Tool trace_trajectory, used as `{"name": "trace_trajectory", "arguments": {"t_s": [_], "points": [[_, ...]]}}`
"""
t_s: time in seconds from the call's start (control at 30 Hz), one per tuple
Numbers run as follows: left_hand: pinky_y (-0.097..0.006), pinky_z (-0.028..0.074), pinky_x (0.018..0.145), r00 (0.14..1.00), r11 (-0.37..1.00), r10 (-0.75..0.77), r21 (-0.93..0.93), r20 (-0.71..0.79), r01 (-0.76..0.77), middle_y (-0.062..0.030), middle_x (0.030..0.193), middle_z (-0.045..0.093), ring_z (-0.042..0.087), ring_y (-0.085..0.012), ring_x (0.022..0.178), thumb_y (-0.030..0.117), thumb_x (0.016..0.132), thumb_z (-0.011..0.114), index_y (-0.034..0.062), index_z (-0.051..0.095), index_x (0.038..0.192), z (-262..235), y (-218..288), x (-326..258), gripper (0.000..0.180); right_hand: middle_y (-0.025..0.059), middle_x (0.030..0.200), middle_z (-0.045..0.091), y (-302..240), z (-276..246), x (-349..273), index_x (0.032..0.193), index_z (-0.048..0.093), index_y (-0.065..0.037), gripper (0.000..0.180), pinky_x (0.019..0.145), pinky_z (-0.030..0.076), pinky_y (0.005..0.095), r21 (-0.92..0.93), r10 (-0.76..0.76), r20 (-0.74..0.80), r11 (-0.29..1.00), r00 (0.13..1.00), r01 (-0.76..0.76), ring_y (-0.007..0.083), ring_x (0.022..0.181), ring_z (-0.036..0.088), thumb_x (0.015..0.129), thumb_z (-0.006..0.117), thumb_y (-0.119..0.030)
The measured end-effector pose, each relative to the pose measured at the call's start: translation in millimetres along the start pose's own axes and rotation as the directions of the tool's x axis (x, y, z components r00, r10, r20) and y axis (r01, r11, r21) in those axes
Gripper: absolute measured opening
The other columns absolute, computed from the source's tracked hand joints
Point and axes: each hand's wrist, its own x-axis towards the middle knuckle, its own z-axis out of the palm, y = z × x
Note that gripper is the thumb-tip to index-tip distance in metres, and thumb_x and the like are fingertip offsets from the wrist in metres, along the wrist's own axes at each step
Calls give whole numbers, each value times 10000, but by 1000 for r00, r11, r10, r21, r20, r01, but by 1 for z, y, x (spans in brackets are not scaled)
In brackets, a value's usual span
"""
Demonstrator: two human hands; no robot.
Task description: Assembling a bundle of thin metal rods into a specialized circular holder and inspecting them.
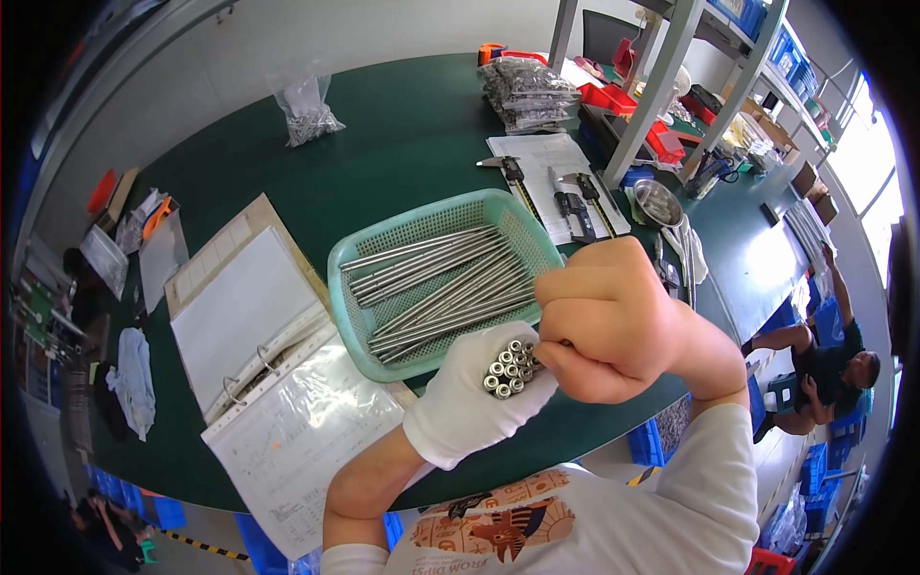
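Observation:
My left hand (470, 398), in a white glove, is wrapped round a bundle of metal rods (506, 372). Their round, hollow-looking ends face up toward me. Bare and closed, my right hand (606, 321) presses its fingertips against the right side of that bundle; whatever they pinch is hidden. Just beyond both hands sits a pale green perforated basket (350, 287). Long, thin silver rods (436, 297) lie in it in two loose groups.
An open ring binder (254, 326) lies left of the basket. Digital calipers (572, 213) rest on paper behind it, near stacked bags of metal parts (527, 91) and a steel bowl (657, 203). A shelf post (656, 91) rises at right. Another person (832, 374) sits far right.

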Motion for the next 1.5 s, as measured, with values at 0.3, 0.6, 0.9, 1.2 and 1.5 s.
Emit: {"name": "trace_trajectory", "arguments": {"t_s": [0.3, 0.6, 0.9, 1.2, 1.5], "points": [[-231, 383, 509, 995, 997, 24, 75, -98, -17, -2, 626, 528, 461, -53, 558, 70, 791, 623, 16, 557, 799, 3, 1, 0, 85, 44, 531, 435, 3, 3, 1, 573, 488, -51, 158, 365, 312, 338, 11, 25, -47, 1000, 999, -24, 239, 400, 422, 682, 597, -88], [-222, 380, 479, 994, 983, 97, 162, -59, -86, -2, 590, 516, 466, -48, 523, 72, 789, 628, 32, 552, 784, 2, -3, -1, 86, 35, 583, 459, -2, -1, 3, 619, 505, -58, 121, 366, 317, 333, -15, 7, 31, 1000, 1000, -6, 230, 418, 446, 684, 596, -103], [-236, 407, 529, 997, 997, 19, 72, -75, -14, -19, 634, 550, 504, -78, 568, 85, 807, 628, 4, 567, 852, 1, 8, 0, 111, 54, 519, 430, 8, 6, 9, 584, 495, -51, 148, 371, 312, 353, 13, 54, -61, 998, 997, -53, 252, 412, 437, 702, 579, -85], [-245, 415, 543, 995, 996, 57, 77, -84, -51, -37, 682, 577, 512, -82, 591, 69, 798, 619, -7, 565, 878, -2, -5, -1, 123, 50, 537, 438, 9, 10, 11, 595, 494, -56, 153, 372, 319, 349, 32, 50, -33, 998, 998, -49, 247, 420, 446, 705, 588, -105], [-252, 427, 586, 997, 997, 48, 64, -52, -45, -43, 699, 582, 533, -96, 634, 64, 793, 619, -3, 571, 870, 2, 0, 1, 113, 45, 533, 408, 17, 15, 8, 589, 497, -49, 150, 370, 277, 319, 135, -19, -64, 991, 998, 28, 206, 388, 379, 709, 573, -99]]}}
